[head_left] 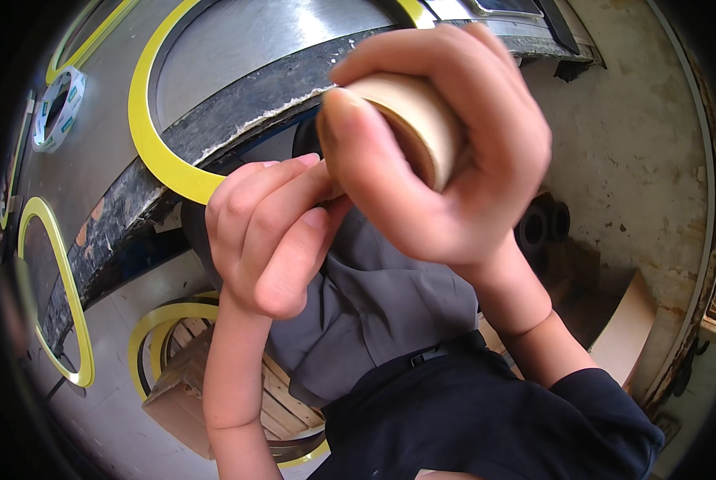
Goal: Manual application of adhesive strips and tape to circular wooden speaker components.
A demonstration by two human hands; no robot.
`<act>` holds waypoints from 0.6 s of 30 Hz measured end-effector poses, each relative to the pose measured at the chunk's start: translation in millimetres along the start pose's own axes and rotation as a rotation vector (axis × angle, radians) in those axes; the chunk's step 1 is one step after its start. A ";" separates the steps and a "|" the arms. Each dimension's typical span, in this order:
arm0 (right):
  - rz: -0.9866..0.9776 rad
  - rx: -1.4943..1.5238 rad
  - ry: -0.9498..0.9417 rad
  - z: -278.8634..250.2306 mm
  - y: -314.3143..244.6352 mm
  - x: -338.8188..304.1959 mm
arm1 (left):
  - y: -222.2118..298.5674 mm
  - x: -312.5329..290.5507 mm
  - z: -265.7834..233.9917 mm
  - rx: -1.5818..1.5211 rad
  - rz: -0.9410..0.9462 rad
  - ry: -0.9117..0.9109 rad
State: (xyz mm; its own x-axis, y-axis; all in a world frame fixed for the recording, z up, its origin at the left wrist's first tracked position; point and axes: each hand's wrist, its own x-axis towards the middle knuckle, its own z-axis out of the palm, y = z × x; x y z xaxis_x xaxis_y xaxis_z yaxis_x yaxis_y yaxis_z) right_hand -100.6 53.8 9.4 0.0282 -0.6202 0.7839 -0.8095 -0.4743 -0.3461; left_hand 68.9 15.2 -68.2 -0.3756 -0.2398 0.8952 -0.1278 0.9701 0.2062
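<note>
My right hand (490,180) is raised in front of me and wraps round a tan roll of tape (434,108), its hollow core turned partly toward me. My thumb lies along the near rim, with the other fingers curled over the top. Close beside the roll, on its lower left, my left hand (266,232) has its fingertips pressed together in a pinch. What lies between those fingertips is hidden. Just beyond my left hand, a large yellow-faced oval ring (140,112) lies on the metal table (270,40) and juts past its edge.
The table's worn dark edge (190,136) curves before me. A white patterned tape roll (60,108) stands at far left, above another yellow ring (74,320). Below are a cardboard box (182,408) and more rings (146,340). A stained wall (622,152) and cardboard (626,328) are at right.
</note>
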 end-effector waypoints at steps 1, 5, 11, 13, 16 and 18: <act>0.033 -0.015 0.005 6.0 1.6 -1.6 | -2.9 -2.1 3.0 -0.026 0.034 0.044; 0.193 -0.004 0.030 20.0 5.8 -1.5 | -7.8 -8.9 13.7 -0.094 0.055 0.162; -0.181 -0.005 -0.082 -13.7 -0.5 10.2 | -0.5 -1.9 -5.6 -0.026 -0.029 -0.009; -0.217 -0.096 -0.178 -27.2 -16.1 10.5 | -2.3 -5.5 -8.0 -0.017 -0.014 -0.057; -0.112 -0.215 -0.282 -37.3 -51.1 6.2 | -20.3 -4.9 10.0 -0.022 0.191 0.146; -0.197 -0.156 -0.187 -27.2 -16.6 7.4 | -5.0 2.8 9.1 -0.054 0.059 0.132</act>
State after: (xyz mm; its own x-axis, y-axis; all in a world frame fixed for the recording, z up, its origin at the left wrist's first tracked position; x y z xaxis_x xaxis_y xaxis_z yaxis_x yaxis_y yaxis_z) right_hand -102.8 74.1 35.0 0.2894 -0.6368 0.7147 -0.8576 -0.5041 -0.1020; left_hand 60.1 9.4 -70.3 -0.2564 -0.1793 0.9498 -0.0583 0.9837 0.1699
